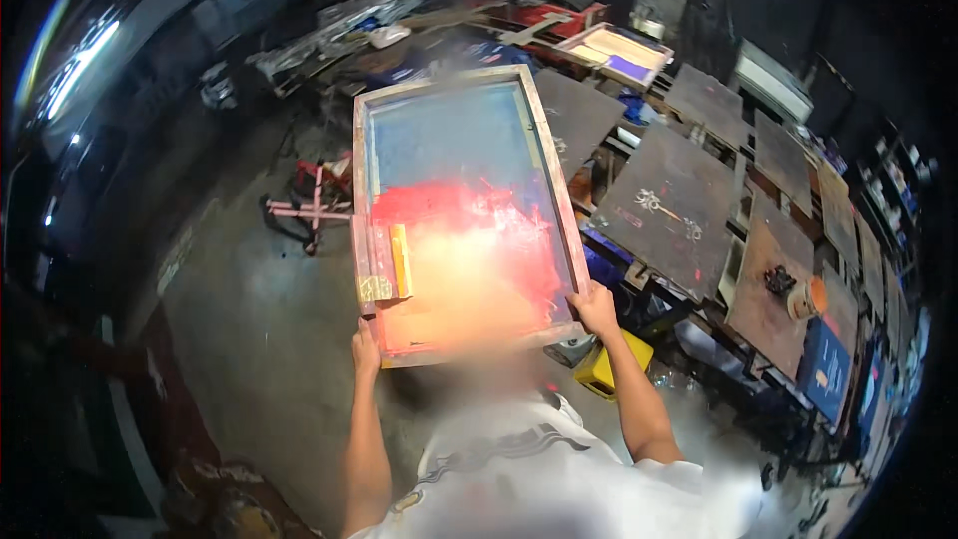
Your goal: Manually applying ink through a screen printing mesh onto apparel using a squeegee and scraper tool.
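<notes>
A wooden screen-printing frame (554,175) is held up in front of me, its mesh smeared with red and orange ink (499,284) over the nearer half. The far half of the mesh looks bluish grey. My left hand (366,347) is closed around the near left corner. On the right side, near the other near corner, my right hand (597,311) grips the frame rail. A squeegee (379,262) with a wooden body and a yellow-orange strip rests along the frame's left edge, just beyond my left hand. The underside of the frame is hidden.
Dark flat printing boards (669,200) run in rows along the right. One carries an orange-topped tub (806,297) beside a dark clump, near a blue cloth (825,369). A yellow container (611,367) stands below my right hand. A red metal stand (317,202) is on the left floor.
</notes>
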Motion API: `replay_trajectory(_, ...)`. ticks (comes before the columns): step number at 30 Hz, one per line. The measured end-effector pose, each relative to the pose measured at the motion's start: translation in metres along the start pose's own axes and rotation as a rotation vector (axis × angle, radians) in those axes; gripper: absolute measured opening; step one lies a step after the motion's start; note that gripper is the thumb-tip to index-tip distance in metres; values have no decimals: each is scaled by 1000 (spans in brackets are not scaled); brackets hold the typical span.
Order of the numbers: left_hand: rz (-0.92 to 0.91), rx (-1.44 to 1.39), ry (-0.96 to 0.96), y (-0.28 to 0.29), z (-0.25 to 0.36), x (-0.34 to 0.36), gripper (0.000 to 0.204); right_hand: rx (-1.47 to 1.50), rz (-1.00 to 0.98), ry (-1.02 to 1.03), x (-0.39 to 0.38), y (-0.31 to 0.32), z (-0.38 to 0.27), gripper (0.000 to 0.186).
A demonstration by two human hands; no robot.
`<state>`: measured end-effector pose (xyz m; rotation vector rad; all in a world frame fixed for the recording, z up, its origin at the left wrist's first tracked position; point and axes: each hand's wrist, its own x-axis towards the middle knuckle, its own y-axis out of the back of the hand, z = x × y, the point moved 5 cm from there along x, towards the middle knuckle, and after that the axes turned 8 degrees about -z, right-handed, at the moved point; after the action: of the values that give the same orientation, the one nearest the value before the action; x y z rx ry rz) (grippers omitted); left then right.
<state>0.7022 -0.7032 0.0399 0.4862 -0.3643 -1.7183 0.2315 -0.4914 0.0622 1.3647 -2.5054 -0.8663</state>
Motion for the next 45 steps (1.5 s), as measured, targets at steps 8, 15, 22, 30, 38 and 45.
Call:
replay_trajectory(8,-192,191,-167,-60,150,125,74,16,204,-88,41,83,-6,38)
replay_trajectory(15,-304,284,-169,-167,204,225,78,74,280,-197,99,122,38,44)
replay_trajectory(22,-464,401,-144,-252,282,292,85,136,327,-349,146,173,78,43)
replay_trajectory(30,-553,435,-101,-298,271,311,87,134,362,-489,143,159,112,38)
replay_trajectory(38,-647,413,-186,-349,290,341,85,162,416,-533,140,169,119,41)
replay_trajectory(45,-716,341,-220,-385,301,380,87,140,509,-693,152,156,107,53)
